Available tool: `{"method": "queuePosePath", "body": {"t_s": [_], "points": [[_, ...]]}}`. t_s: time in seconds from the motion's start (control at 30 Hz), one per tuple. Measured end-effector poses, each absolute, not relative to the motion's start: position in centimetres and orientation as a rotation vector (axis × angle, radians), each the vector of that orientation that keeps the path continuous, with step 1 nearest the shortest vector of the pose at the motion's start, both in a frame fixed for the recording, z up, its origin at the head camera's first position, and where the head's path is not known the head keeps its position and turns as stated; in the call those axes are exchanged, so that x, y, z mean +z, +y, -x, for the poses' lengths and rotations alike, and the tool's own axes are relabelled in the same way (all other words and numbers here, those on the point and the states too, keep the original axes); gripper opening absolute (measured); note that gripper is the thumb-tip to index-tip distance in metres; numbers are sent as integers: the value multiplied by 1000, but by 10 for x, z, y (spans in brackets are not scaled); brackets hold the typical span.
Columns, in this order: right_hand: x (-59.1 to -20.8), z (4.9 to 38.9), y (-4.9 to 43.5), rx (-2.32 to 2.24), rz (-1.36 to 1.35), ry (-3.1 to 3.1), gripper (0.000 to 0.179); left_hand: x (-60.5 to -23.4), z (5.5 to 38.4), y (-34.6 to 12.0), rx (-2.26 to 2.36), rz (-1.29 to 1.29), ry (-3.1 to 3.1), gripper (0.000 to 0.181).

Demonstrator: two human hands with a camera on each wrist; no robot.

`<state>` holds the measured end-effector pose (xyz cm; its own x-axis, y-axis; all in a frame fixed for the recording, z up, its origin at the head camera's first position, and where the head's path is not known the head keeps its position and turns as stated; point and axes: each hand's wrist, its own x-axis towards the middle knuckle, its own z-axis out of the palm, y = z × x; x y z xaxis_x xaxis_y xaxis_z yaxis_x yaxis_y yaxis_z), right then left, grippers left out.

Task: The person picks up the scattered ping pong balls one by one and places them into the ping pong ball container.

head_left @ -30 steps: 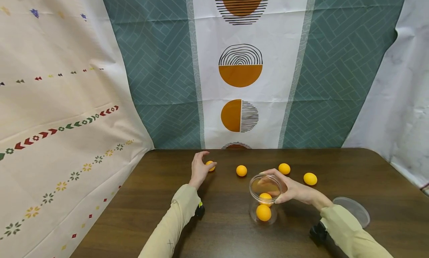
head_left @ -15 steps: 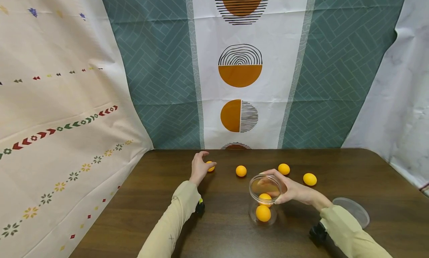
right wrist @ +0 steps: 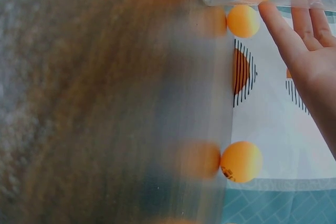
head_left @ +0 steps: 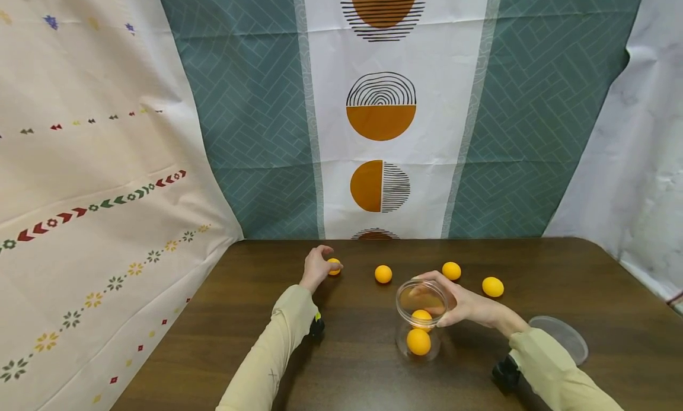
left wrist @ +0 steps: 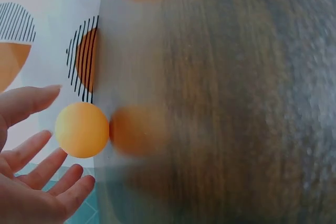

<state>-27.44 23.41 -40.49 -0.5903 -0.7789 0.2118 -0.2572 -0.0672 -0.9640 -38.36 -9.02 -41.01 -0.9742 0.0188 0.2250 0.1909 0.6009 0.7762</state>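
Nearest on the wood-grain worktop (head_left: 352,363) stands a clear jar (head_left: 404,319), upright and uncapped, with two orange table-tennis balls (head_left: 418,342) inside. The right hand (head_left: 461,304) has its grip round the jar's rim, thumb on the near side, fingers on the far side. A translucent round lid (head_left: 560,337) lies beside the right forearm, partly hidden by the sleeve.

Beyond the jar, two loose balls (head_left: 492,287) sit toward the right and a middle ball (head_left: 383,274) sits by itself. At far left, the left hand (head_left: 316,267) reaches to the leftmost ball (head_left: 334,267), its grip spread around it and not pinching. Behind the worktop hangs a printed cloth (head_left: 381,188).

The step in hand looks like taking hold of the leftmost ball while the jar is steadied. The next move would call for thumb and fingertips to close evenly, since a ball this smooth could roll away.

The left wrist view shows a gap between thumb tip and ball that the head view does not make clear; whether the fingers touch it, I cannot tell. The right wrist view alone reveals a dark printed mark on one loose ball. Only the head view includes the lid.
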Motion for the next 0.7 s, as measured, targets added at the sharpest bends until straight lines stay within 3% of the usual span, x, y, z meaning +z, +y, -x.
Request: {"method": "queuePosePath", "body": {"t_s": [0.27, 0.53, 0.7], "points": [[-403, 272, 234, -1706, 1106, 1808, 73, -423, 396, -96, -1295, 192, -2625, 39], [-405, 273, 235, -1703, 1121, 1808, 73, -412, 384, -93, -1337, 171, -2665, 39], [-405, 274, 234, -1697, 1129, 1809, 72, -428, 399, -98, -1361, 205, -2642, 37]]}}
